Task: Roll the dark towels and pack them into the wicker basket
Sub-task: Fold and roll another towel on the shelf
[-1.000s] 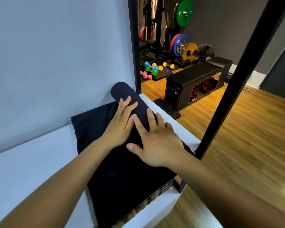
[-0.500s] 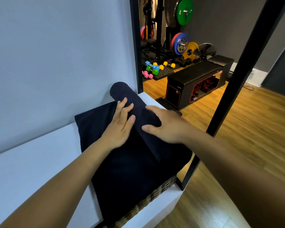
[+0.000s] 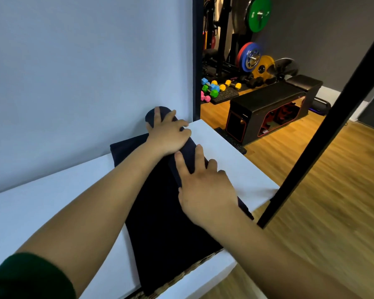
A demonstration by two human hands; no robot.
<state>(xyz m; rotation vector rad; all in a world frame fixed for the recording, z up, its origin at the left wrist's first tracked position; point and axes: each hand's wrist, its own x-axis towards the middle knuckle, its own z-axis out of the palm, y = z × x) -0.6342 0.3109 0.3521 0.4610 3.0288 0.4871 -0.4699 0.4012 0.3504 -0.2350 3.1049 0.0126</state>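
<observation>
- On the white shelf top [image 3: 52,201], head view: one dark towel [image 3: 160,223], partly rolled. The flat part lies spread toward the wall [image 3: 84,61].
- Roll [image 3: 188,153]: runs slantwise along the towel's right edge, its far end beside the wall.
- Left hand [image 3: 168,137]: grasps the roll's far end, thumb behind, fingers curled over the top.
- Right hand [image 3: 205,190]: lies flat on the roll's nearer stretch, fingers straight and spread, holding nothing.
- Wicker basket [image 3: 183,274]: only a woven rim shows, at the towel's near edge, with the cloth draped over it.
- Black post [image 3: 324,134]: slants up at the right.
- Beyond, on the wood floor: black bench [image 3: 268,98], coloured dumbbells [image 3: 213,89], green weight plate [image 3: 258,14].
</observation>
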